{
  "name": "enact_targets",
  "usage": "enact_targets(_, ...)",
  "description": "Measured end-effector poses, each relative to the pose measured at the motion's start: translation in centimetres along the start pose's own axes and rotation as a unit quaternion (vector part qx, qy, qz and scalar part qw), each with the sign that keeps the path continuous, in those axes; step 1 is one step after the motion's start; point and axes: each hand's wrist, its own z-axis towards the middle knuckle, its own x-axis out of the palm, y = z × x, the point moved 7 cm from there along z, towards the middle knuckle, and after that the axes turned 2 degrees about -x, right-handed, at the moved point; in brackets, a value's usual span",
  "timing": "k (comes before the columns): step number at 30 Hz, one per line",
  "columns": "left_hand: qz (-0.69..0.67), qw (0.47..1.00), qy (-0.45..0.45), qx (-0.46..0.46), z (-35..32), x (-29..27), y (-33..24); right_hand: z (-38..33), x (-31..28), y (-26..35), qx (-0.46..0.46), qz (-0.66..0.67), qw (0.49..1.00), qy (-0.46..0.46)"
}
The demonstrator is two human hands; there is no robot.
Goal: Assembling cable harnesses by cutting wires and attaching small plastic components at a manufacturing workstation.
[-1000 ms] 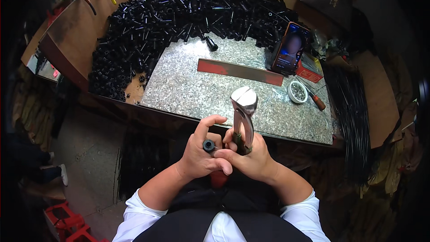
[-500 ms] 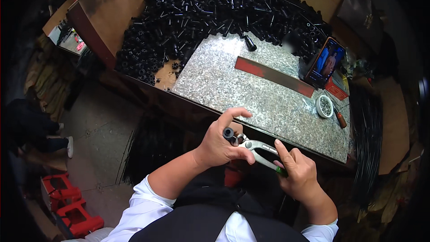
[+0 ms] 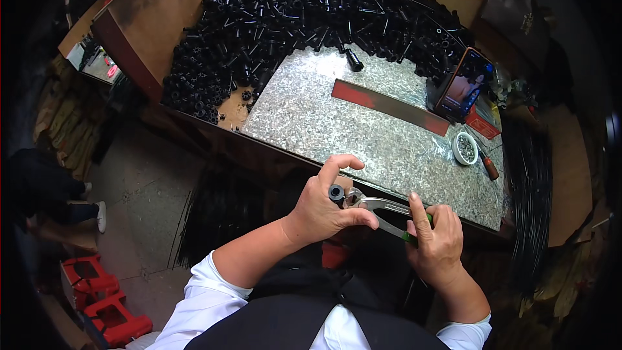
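1. Holding a black tube (image 3: 336,198), the left hand (image 3: 316,212) has its lower fingers curled about it; the index finger is crooked clear, and the thumb points toward the pliers (image 3: 367,203).
2. Grasping those pliers by their green handles, the right hand (image 3: 435,243) keeps them spread apart, with the index finger pointing up past the upper one.
3. The pliers' head is just beside the tube. Whether its jaws bite on anything is too small to tell.
4. Tube and pliers are both in the air by the near edge of the slab (image 3: 304,123).
5. This one piece looks partway done, in my judgement: the tool is brought to it, yet nothing shows a finished result.
6. A loose tube (image 3: 354,59) lies on the slab near the heap (image 3: 311,13); I cannot tell whether it is finished or waiting.
7. That heap of black parts fills the back and left of the bench. Its pieces cannot be sorted into done and undone, so the overall count stays unknown.
8. Neither hand touches the red-and-dark strip (image 3: 389,107), the white bowl (image 3: 457,154) of small bits, or the orange-handled tool (image 3: 491,168) just beside it.
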Motion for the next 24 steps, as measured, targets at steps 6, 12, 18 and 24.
enact_targets(6,0.003,1.000,-0.003,-0.003,0.01,0.32,-0.23,-0.28,-0.70,-0.10,-0.020,-0.065,0.998,-0.004)
enact_targets(12,0.012,1.000,-0.010,0.015,-0.08,0.30,-0.18,-0.19,-0.74,-0.16,-0.032,-0.055,0.998,0.027)
enact_targets(18,0.037,0.999,-0.018,0.029,-0.06,0.40,0.04,-0.33,-0.72,-0.08,-0.024,-0.048,0.998,0.033)
enact_targets(24,0.044,0.999,0.005,0.028,0.09,0.32,-0.19,-0.37,-0.74,-0.24,0.013,0.058,0.995,0.079)
